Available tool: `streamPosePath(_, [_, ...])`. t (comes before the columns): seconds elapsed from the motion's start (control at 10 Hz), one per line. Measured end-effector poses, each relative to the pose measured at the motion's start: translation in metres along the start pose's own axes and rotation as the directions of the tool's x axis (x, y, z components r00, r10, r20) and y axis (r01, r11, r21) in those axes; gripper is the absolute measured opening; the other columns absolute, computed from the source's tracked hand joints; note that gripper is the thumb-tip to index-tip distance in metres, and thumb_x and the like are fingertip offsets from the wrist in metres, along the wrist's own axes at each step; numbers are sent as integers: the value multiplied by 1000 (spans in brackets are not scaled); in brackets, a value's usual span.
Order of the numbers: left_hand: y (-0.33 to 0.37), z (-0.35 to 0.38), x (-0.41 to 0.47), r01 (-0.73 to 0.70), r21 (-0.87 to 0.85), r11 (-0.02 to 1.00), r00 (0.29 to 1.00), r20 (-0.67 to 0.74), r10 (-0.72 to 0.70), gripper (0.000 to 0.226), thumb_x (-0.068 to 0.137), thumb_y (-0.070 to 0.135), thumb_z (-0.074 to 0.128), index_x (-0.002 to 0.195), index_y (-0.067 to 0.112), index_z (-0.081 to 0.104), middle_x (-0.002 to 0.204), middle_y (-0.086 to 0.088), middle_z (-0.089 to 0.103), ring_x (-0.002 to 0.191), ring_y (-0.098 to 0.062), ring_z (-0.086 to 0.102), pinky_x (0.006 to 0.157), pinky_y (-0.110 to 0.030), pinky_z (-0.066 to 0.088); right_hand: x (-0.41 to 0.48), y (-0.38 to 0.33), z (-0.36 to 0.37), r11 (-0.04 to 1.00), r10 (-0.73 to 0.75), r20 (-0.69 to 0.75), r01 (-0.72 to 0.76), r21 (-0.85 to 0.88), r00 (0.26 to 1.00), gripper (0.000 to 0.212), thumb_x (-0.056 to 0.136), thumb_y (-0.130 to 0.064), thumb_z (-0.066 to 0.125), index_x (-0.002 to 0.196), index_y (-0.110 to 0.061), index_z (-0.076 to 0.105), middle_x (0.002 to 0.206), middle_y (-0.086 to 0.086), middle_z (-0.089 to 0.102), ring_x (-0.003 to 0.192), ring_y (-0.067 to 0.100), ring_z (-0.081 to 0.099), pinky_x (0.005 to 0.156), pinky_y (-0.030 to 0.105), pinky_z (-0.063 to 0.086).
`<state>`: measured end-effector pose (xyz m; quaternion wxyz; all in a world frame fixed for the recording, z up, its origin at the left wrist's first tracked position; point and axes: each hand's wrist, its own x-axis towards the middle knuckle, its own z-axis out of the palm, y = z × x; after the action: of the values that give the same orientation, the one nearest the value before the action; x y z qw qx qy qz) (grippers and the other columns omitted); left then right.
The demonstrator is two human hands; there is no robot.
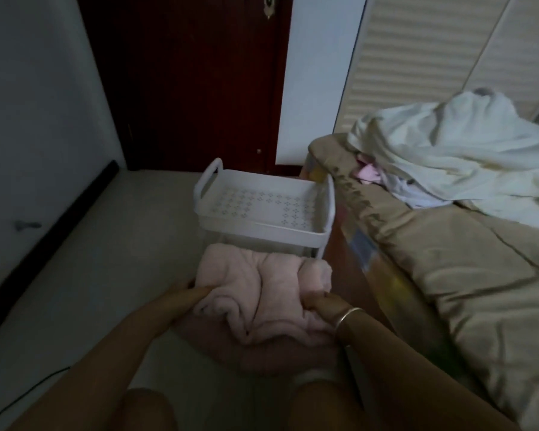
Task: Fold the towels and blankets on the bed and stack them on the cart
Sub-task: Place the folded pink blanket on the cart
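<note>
The task looks to be at an early stage. A soft, fluffy pale pink towel (262,287), folded into a thick and rather loose bundle, is held in front of the person, just before the near side of a white plastic cart with a perforated top tray (262,233). The left grip (189,295) pinches the bundle's left edge, and the right grip (319,303), with a metal bangle (347,315) at the wrist, is clenched on its right edge. The bundle hangs lower than the top tray, which holds nothing; whether a lower shelf already carries anything is hidden behind the towel. So one piece is folded but not yet set down on the cart. On the bed covered with a tan quilt (448,275), to the right, a large pale crumpled blanket (464,157) lies unfolded in a heap, with a small pink cloth (367,174) and some whitish fabric (417,191) at its edge. By my judgement, most of the folding and all visible stacking remain.
</note>
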<state>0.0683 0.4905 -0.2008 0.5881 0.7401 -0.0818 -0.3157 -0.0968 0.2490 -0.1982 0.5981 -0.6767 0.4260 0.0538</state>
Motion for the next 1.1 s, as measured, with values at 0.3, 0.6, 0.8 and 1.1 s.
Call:
streamPosePath(0.3, [-17, -9, 124, -22, 132, 991, 1000, 15, 20, 76, 48, 49, 72, 115, 14, 65, 105, -8, 70, 93, -20, 67, 74, -27, 53, 116, -17, 16, 993, -54, -52, 60, 105, 997, 22, 94, -8, 53, 114, 0, 60, 105, 14, 63, 74, 11, 56, 55, 15, 47])
streamPosePath(0.6, [-54, 14, 252, -223, 98, 970, 964, -129, 235, 37, 79, 22, 69, 115, 19, 64, 104, -2, 67, 79, -1, 61, 59, -6, 47, 231, 15, 42, 889, -50, -130, 104, 447, 990, 23, 95, -4, 48, 112, 6, 59, 93, 18, 65, 83, 25, 62, 60, 19, 53])
streamPosePath(0.8, [-63, 38, 318, -222, 196, 955, 928, -257, 268, 24, 92, 17, 60, 114, 7, 61, 102, -2, 60, 91, -13, 54, 69, -17, 39, 306, -3, 47, 814, -4, -149, 90, 574, 989, 32, 90, -21, 58, 117, -5, 58, 103, 16, 66, 95, 32, 63, 67, 32, 53])
streamPosePath(1.1, [-120, 57, 382, -293, 215, 932, 915, -220, 339, 71, 73, 42, 59, 140, 22, 48, 130, -1, 61, 116, -14, 58, 94, -26, 49, 388, 18, 47, 883, 78, -313, 80, 462, 946, 40, 69, -29, 76, 100, -6, 68, 88, 15, 69, 78, 28, 68, 74, 45, 58])
